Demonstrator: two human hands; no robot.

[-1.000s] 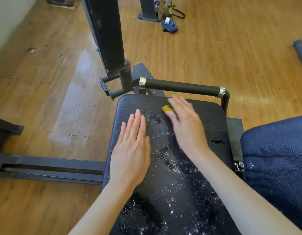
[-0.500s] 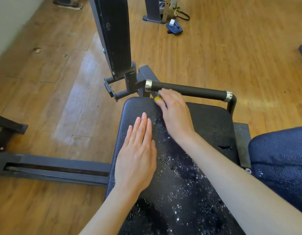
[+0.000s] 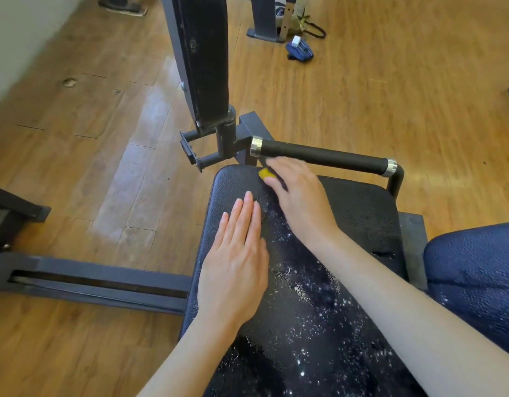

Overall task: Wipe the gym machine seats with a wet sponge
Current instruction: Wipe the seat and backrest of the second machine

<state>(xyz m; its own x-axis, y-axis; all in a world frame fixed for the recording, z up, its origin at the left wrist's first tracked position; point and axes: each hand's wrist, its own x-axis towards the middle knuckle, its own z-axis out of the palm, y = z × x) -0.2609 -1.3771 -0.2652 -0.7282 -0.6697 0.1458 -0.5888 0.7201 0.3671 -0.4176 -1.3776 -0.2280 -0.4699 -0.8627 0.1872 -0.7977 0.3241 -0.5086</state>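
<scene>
Head view: the right hand lies over a yellow sponge, pressing it onto the far left corner of the black seat, just beside the foam-covered handle bar. Only a sliver of the sponge shows past the fingers; whether they curl round it or press flat on top cannot be told. The left hand rests flat on the seat's left side, fingers straight and together, holding nothing.

A second ago the sponge sat nearer the middle of the far edge; half a second ago it had slid up and left to the corner under the bar, and it has stayed about there since. The left hand has not shifted. Foam and droplets cover the near and middle seat, so the stroke seems to be finishing the far edge, while the right side looks less wetted.

A blue padded seat sits just to the right. No brand, label or readable writing shows anywhere
</scene>
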